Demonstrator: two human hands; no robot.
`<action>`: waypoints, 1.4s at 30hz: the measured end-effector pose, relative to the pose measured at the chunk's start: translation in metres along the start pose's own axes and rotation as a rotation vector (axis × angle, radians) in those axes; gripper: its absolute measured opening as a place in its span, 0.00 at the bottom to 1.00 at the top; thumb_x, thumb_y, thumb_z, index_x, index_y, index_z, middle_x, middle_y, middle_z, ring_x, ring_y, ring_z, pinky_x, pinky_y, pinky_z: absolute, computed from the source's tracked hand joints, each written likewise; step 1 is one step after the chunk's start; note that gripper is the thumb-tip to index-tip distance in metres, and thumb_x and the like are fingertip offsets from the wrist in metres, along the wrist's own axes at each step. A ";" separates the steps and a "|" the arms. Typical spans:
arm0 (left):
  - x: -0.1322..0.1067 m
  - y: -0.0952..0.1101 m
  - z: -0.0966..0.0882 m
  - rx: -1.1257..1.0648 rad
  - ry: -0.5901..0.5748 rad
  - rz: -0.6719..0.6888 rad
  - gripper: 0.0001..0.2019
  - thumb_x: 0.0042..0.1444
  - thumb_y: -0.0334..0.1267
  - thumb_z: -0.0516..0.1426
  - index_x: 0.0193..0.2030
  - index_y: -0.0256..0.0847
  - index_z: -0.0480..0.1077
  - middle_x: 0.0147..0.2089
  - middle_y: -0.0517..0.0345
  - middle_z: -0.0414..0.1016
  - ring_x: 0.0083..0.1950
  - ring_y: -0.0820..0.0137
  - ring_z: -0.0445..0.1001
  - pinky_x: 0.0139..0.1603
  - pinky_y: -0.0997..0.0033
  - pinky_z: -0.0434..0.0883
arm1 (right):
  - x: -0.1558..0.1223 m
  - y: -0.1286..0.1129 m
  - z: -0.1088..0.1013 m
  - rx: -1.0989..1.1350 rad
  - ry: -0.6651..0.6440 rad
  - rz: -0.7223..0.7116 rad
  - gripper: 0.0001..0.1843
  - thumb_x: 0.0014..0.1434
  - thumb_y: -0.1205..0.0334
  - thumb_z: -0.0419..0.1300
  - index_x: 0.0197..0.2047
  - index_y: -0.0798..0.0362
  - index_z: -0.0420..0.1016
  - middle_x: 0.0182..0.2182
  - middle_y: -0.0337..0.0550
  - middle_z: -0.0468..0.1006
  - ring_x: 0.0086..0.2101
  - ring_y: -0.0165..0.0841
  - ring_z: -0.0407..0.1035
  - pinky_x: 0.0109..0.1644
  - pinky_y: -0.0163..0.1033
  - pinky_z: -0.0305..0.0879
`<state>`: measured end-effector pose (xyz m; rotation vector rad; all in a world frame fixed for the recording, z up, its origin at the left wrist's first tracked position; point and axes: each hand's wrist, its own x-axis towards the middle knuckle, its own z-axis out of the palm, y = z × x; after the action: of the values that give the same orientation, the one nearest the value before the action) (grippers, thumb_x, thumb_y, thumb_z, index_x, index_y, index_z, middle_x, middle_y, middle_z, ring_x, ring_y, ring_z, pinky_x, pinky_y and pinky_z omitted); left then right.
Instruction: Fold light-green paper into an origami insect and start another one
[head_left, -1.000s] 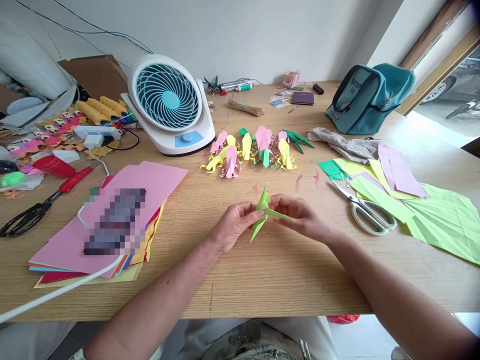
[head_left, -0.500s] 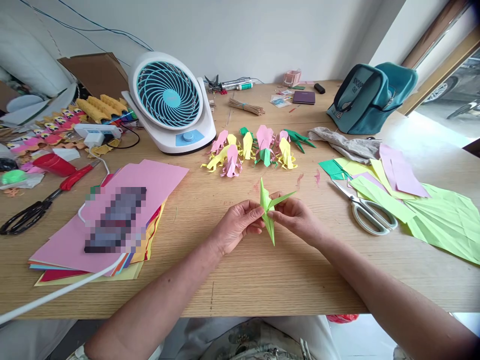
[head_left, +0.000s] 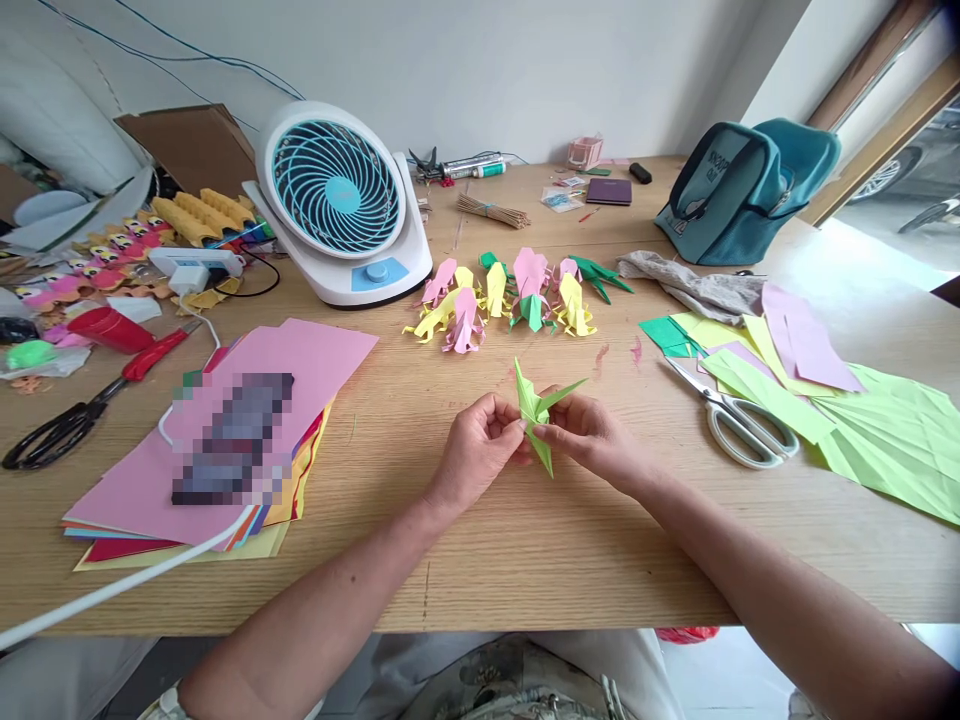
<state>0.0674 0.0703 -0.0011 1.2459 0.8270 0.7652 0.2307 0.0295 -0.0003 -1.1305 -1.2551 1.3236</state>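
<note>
Between left grip (head_left: 480, 445) and right grip (head_left: 592, 440), both pinching, sits light-green folded paper (head_left: 530, 406).

Pale wood-grain surface (head_left: 480, 570) beneath the hands (head_left: 471, 450), reddish smudges (head_left: 602, 356) beyond them. Farther out, a cluster of pink, yellow and green folded-paper figures (head_left: 496, 290), then a bundle of thin brown sticks (head_left: 493, 211). Left of the hands, a stack of coloured paper (head_left: 319, 362) and black-and-red scissors (head_left: 139, 370), with a white fan (head_left: 341, 196) farther back. Right of them, white-handled scissors (head_left: 715, 398), light-green paper (head_left: 900, 430), a grey cloth (head_left: 694, 283) and a teal bag (head_left: 742, 195).
</note>
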 end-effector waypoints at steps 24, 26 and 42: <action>0.012 0.014 -0.024 0.443 -0.119 0.412 0.07 0.55 0.40 0.63 0.36 0.39 0.76 0.33 0.57 0.70 0.32 0.74 0.68 0.31 0.75 0.65 | -0.007 -0.006 -0.009 -0.429 0.043 -0.085 0.08 0.59 0.60 0.59 0.30 0.53 0.67 0.24 0.34 0.63 0.27 0.28 0.57 0.31 0.35 0.56; 0.011 0.012 -0.023 0.461 -0.085 0.439 0.06 0.54 0.39 0.63 0.35 0.39 0.75 0.33 0.58 0.68 0.32 0.75 0.67 0.29 0.76 0.64 | -0.008 -0.007 -0.008 -0.411 0.032 -0.081 0.08 0.58 0.61 0.59 0.29 0.53 0.66 0.24 0.34 0.63 0.27 0.28 0.57 0.32 0.35 0.56; 0.015 0.009 -0.024 0.479 -0.144 0.536 0.03 0.56 0.35 0.62 0.36 0.40 0.76 0.33 0.60 0.66 0.31 0.76 0.65 0.29 0.76 0.60 | -0.009 -0.004 -0.010 -0.420 0.032 -0.061 0.12 0.59 0.58 0.60 0.28 0.53 0.64 0.23 0.33 0.59 0.26 0.26 0.53 0.30 0.34 0.51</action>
<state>0.0535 0.0962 0.0027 1.9747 0.5736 0.9149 0.2414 0.0216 0.0033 -1.3818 -1.5760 1.0161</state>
